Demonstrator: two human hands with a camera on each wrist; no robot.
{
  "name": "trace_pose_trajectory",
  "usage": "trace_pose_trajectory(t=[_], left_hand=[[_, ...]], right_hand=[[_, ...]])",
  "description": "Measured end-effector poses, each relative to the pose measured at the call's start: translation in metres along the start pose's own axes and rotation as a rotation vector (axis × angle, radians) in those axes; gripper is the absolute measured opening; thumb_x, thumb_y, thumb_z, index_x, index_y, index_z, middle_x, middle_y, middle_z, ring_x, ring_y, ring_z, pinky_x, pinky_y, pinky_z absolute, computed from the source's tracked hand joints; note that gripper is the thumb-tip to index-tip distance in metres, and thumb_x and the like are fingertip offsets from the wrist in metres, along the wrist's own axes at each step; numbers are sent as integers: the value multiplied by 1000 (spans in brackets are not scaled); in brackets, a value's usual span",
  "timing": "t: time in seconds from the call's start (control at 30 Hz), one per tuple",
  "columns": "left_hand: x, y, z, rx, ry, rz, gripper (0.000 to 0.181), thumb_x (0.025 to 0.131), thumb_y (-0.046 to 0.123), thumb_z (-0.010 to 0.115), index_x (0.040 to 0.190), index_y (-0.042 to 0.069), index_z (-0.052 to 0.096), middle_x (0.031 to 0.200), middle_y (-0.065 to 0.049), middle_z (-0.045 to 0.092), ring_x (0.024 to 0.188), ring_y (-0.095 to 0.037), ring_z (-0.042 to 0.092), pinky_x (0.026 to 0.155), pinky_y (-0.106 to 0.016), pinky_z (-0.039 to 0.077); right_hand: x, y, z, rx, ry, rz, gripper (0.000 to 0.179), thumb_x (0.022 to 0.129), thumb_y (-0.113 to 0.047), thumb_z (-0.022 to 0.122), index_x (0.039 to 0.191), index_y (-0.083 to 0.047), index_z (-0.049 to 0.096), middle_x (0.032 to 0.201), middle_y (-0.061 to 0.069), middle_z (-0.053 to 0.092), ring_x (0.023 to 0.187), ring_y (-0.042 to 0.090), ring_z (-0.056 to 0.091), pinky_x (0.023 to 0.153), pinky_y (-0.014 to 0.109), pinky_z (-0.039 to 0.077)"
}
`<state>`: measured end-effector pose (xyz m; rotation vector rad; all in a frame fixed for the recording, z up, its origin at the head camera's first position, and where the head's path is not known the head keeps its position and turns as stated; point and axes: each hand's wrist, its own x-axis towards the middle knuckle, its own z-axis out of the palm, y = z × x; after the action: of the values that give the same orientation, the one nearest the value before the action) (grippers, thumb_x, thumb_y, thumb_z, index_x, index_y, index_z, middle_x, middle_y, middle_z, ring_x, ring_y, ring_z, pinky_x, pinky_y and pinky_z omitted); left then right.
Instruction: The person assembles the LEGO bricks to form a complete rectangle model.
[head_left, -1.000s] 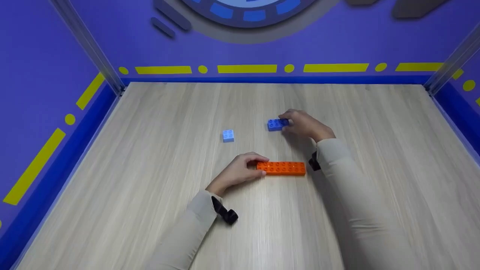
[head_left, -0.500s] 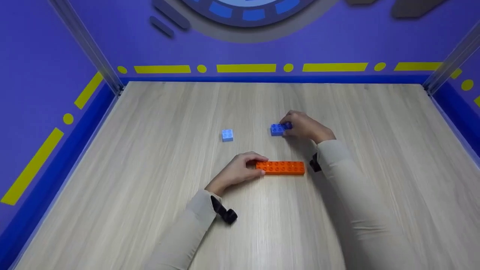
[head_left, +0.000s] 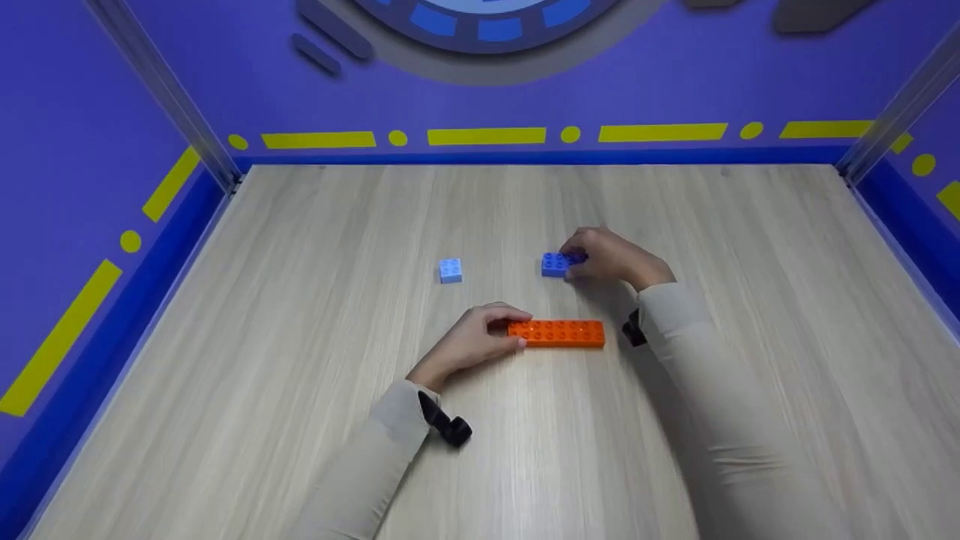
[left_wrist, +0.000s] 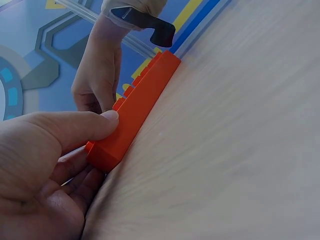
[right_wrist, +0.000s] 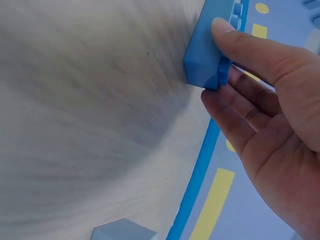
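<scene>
My left hand [head_left: 476, 339] holds the left end of a long orange toy building brick [head_left: 566, 334], thumb on the near side and fingers on the far side. In the left wrist view its thumb presses on the orange brick [left_wrist: 140, 105], studs facing up off the table. Farther back and to the right, my right hand [head_left: 611, 255] pinches a blue building brick [head_left: 553, 265] by its right end, covering part of its studs. The thumb lies along one side of the blue brick [right_wrist: 205, 55] in the right wrist view. A small light blue brick [head_left: 450, 271] sits apart, left of the blue one.
The wood-grain table [head_left: 300, 300] is bounded by a purple-blue back wall [head_left: 480, 105] and side walls with yellow markings. Both wrists carry black straps. A pale grey-blue blocky shape [right_wrist: 124, 231] shows at the right wrist view's bottom edge.
The right hand has brought the blue brick a little nearer to the person, towards the orange brick. My left hand keeps its hold. The head view has shifted slightly.
</scene>
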<state>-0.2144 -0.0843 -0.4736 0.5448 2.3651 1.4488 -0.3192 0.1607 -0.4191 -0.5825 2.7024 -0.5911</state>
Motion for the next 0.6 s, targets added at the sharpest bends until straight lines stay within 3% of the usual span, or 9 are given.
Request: trace_pose_trajectory(t=[0.3, 0.6], left_hand=[[0, -1, 0, 14, 1, 23, 40, 85, 18, 72, 124, 17, 66, 125, 1, 63, 123, -16, 52, 111, -36, 34], [-1, -2, 0, 6, 6, 33, 39, 84, 19, 73, 123, 16, 67, 125, 0, 64, 123, -16, 53, 110, -36, 35]], right_hand=[[-10, 0, 0, -6, -11, -27, 41, 84, -17, 75, 122, -4, 65, 119, 13, 62, 107, 27, 58, 100, 45, 47], [-19, 2, 2, -17, 11, -109, 38, 84, -13, 73, 119, 0, 66, 115, 15, 64, 104, 28, 60, 96, 45, 49]])
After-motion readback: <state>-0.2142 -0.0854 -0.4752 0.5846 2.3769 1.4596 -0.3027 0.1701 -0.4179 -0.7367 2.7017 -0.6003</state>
